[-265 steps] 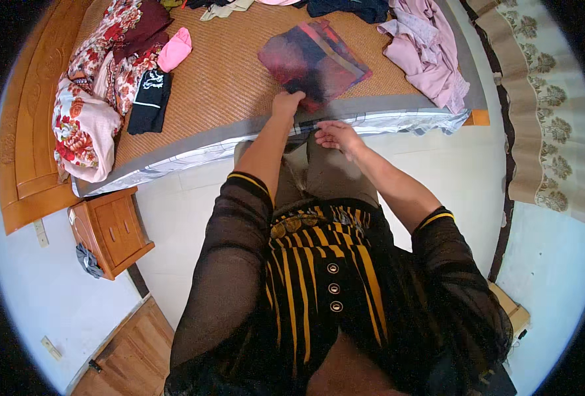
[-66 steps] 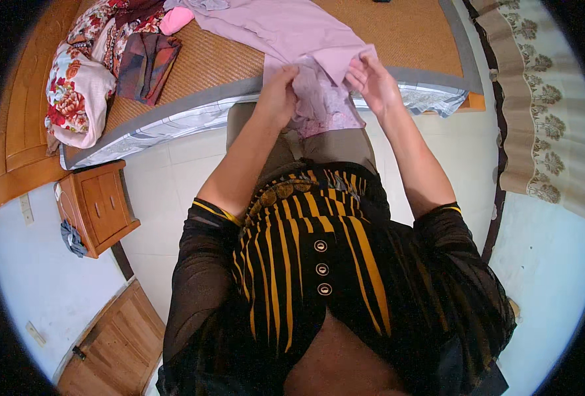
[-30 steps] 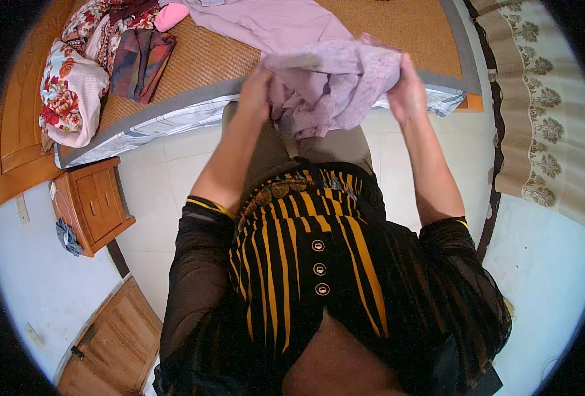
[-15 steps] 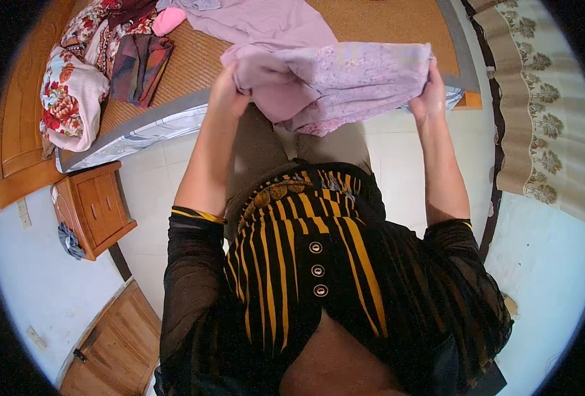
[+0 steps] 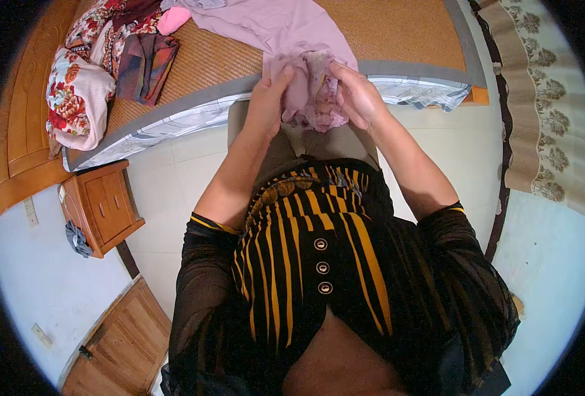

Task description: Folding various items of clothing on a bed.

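A lilac garment (image 5: 315, 99) with a speckled floral pattern is bunched up between my two hands, over my lap at the bed's near edge. My left hand (image 5: 271, 98) grips its left side, thumb on top. On the right side, my right hand (image 5: 358, 96) has thumb and fingers closed on the cloth; the fingertips are partly hidden by the folds. Plain lilac cloth (image 5: 266, 23) runs from the bunch back over the bed, and seems to be part of the same garment.
The bed has a brown woven mat (image 5: 398, 33) with a grey border. At its left lie a folded plaid cloth (image 5: 146, 69), a floral and pink bundle (image 5: 75, 99) and a pink item (image 5: 173, 21). A wooden nightstand (image 5: 108, 208) stands left; a patterned curtain (image 5: 536, 99) hangs right.
My hands have come together from wide apart. The garment, stretched flat between them before, is now gathered into a bunch and held a little lower.
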